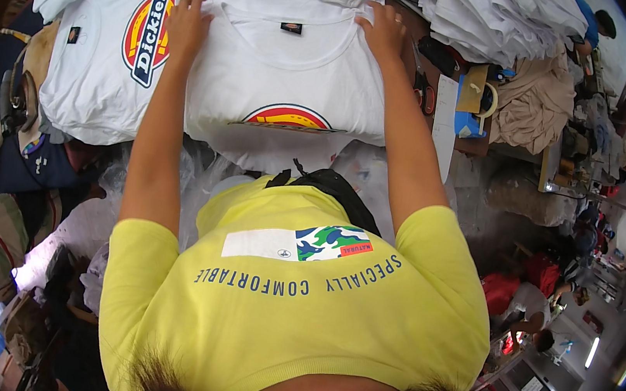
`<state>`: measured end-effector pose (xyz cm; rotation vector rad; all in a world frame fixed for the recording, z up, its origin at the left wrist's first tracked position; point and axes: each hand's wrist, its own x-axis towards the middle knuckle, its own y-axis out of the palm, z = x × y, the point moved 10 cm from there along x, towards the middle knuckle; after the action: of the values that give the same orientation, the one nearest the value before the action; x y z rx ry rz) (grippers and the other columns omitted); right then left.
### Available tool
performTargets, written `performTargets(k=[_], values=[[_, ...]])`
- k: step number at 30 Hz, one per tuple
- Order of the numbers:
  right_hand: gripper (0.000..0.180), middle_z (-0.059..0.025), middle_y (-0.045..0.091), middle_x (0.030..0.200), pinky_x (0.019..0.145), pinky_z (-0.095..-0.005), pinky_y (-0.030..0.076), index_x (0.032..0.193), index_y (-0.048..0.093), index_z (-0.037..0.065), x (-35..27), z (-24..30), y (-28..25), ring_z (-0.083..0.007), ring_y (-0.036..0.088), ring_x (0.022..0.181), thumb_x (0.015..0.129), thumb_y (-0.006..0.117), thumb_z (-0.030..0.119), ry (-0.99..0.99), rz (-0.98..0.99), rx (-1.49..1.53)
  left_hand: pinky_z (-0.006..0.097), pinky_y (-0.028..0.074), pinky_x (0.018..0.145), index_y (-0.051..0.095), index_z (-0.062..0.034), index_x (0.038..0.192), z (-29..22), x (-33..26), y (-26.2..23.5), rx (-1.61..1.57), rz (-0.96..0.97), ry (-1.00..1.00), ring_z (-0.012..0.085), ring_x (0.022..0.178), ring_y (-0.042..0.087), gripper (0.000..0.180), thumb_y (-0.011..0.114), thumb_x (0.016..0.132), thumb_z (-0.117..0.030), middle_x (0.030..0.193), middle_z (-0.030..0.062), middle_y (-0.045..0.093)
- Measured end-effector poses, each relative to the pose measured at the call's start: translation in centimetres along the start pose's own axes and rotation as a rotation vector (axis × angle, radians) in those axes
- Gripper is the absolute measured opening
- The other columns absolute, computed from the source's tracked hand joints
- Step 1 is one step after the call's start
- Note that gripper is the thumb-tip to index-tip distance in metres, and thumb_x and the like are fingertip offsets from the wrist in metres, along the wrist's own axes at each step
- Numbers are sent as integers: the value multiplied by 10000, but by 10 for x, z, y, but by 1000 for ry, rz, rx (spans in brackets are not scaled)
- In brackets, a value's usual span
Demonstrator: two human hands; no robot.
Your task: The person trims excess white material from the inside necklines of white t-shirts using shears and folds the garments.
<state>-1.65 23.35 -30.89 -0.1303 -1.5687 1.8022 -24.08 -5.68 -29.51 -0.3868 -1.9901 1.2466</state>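
Observation:
A white T-shirt [289, 75] lies spread in front of me on a pile of similar shirts. Its neckline faces away, with a dark label inside, and part of a red and yellow print shows at its near edge. My left hand [186, 27] rests at the left shoulder of this shirt, fingers stretched forward and thumb apart. At the opposite shoulder, my right hand [383, 34] lies on the fabric with fingers spread. Left of my left hand is another white T-shirt [93, 79] with a large round red and yellow print.
Scissors [422, 92] lie right of my right forearm, near a tape roll [488, 101] and a blue box [468, 125]. White garments [498, 23] are heaped at the far right, above beige cloth [535, 102]. Clear plastic [211, 163] hangs below the pile. Other people [523, 296] are on the right.

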Motion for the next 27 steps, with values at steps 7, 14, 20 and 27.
performTargets(k=[7,14,20,27], values=[[142,-18,614,743,612,-228,438,865,607,12,-169,-78,-53,-87,562,700,839,609,151,481,469,771,343,388,684,509,13,901,55,-206,-79,-353,-174,-389,254,787,495,150,578,782,-45,857,126,497],[385,-65,579,1059,824,-284,440,1112,538,11,-289,-110,-33,-154,546,967,767,684,98,727,508,916,264,380,864,530,-31,1139,78,-291,5,-1018,339,-746,167,1066,464,389,662,788,-136,1121,80,519],[358,-36,565,1040,829,-254,408,1064,546,34,-290,-106,0,-134,525,951,747,705,81,758,394,1318,234,394,800,595,-10,1037,91,-301,44,-903,683,-625,112,933,504,313,690,770,-143,974,31,570],[250,13,535,921,783,-221,402,975,545,56,-304,-116,13,-77,505,856,763,673,21,771,439,1347,191,327,558,596,-32,738,133,-293,5,-843,641,-681,32,611,433,180,727,738,-155,675,-49,541]])
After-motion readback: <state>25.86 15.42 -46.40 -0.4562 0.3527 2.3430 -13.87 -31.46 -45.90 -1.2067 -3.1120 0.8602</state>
